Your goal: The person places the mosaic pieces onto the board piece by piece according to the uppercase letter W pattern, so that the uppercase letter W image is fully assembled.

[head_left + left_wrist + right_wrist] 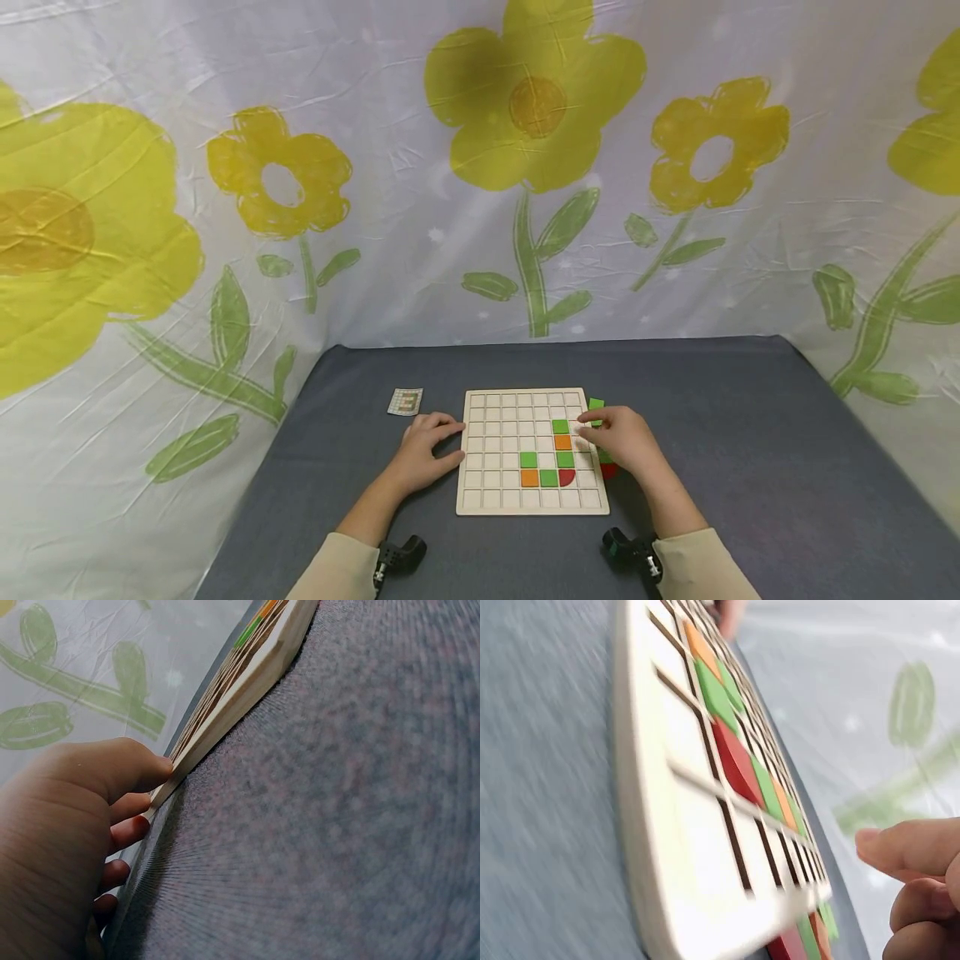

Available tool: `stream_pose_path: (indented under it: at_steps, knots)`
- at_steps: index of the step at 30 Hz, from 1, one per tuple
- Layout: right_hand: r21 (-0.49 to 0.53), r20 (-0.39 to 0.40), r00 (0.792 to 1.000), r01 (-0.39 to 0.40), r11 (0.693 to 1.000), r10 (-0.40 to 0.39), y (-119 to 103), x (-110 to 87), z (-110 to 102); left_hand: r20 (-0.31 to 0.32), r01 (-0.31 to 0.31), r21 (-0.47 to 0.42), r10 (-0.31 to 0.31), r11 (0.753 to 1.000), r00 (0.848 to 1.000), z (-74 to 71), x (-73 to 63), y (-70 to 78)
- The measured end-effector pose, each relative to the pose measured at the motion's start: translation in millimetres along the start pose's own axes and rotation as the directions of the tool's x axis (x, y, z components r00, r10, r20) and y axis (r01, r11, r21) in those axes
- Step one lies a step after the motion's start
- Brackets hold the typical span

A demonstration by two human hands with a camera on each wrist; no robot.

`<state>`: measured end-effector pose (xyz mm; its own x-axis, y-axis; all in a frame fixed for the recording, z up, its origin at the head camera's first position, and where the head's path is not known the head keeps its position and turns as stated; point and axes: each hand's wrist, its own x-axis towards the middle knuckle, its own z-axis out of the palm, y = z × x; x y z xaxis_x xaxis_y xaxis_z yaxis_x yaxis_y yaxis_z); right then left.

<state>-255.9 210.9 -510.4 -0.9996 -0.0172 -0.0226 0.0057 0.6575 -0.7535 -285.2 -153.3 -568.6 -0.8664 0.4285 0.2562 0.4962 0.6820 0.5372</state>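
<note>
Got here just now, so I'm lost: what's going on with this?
A person's left grip touches the left edge of a gridded board, while the right grip hovers by its right edge with no piece visible. Seven coloured pieces sit on the board; loose pieces lie beside it on the right.

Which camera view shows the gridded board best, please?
The head view, showing the gridded board nearly whole. The left wrist view catches mainly an edge; the right wrist view, a steeply slanted close-up.

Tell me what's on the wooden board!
Four green squares, two orange squares and one red piece sit on the board. The right hand covers part of its right edge; what's beneath the pieces is hidden.
</note>
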Motion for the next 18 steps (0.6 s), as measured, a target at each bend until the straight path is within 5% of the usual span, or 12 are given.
stream_pose_path:
  at_steps: [18]
  knots:
    - [-0.077, -0.053, 0.984, -0.173, 0.982, 0.169, 44, 2.8, -40, -0.008, -0.001, 0.004, 0.001, 1.0, 1.0, -0.6, -0.4, 2.5]
